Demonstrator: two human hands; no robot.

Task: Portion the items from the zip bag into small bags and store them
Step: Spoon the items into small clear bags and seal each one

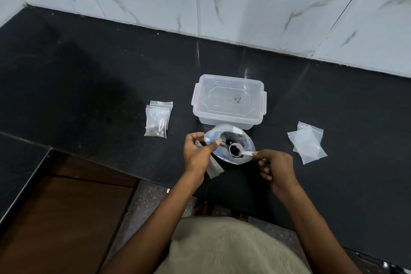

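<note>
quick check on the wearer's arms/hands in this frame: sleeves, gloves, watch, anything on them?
Both hands are bare: no gloves on the left hand or the right hand, and no rings visible on the fingers. Wrists show no watch or band. Both forearms are uncovered up to the frame edge, so no sleeves appear. No markers or cables attached. A beige garment covers the torso below.

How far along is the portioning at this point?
Done: filled small bags lie left of the closed container. In hand: right hand holds a loaded scoop over the zip bag; left hand holds a small bag. Left: empty bags, storing.
</note>
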